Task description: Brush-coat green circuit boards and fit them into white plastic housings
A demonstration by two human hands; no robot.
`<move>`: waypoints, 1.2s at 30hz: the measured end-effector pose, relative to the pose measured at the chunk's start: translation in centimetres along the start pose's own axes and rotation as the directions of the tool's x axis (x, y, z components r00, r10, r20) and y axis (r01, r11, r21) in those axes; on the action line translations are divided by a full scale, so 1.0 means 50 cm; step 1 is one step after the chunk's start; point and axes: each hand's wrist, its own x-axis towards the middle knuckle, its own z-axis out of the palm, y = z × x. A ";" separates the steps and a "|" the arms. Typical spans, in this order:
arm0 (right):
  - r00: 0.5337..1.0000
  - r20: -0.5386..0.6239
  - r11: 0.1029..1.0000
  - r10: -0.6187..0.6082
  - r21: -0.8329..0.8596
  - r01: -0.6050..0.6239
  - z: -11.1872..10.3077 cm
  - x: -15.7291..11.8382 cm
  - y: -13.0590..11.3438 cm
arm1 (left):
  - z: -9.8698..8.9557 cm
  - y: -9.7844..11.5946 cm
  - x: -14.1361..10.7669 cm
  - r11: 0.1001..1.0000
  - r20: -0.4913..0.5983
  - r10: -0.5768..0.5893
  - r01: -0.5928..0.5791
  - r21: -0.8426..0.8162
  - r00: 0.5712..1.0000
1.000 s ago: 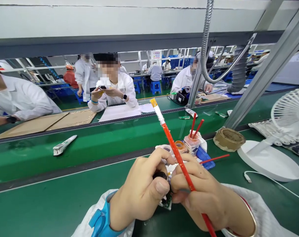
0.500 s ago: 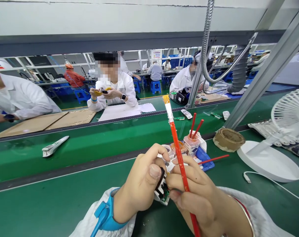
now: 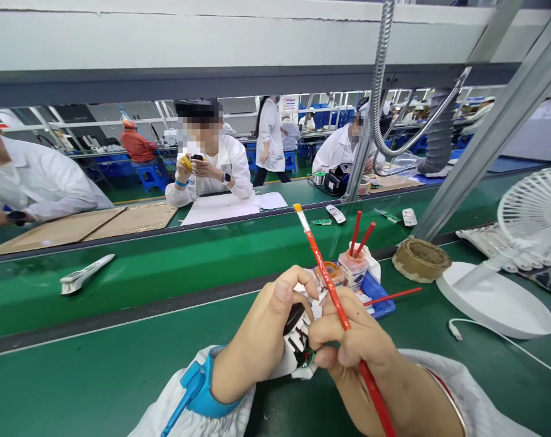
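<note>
My left hand (image 3: 266,328), with a blue wrist strap below it, is closed around a small white and black device (image 3: 297,340) with a green circuit board and thin wires at its lower end. The fingertips of my right hand (image 3: 357,346) press against the device's right side near the wires. A red brush (image 3: 323,267) lies between the fingers of that same hand, its yellow bristles pointing up and away. Part of the device is hidden behind my fingers.
Beyond my hands stand a jar (image 3: 352,267) with red sticks and a blue tray (image 3: 376,294). A tape roll (image 3: 422,260) and white fan (image 3: 498,297) are at right. White device parts lie on the green belt (image 3: 166,276). Several people sit beyond.
The brush has tilted further left and its tip is lower. The device has turned slightly in my hands, showing more wires. Parts on the belt have shifted left. A person now walks in the background.
</note>
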 end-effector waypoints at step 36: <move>0.922 -0.357 0.945 0.153 -0.220 -0.242 0.011 0.020 0.009 | 0.019 -0.011 0.058 0.681 -0.273 -0.323 0.022 -0.732 0.906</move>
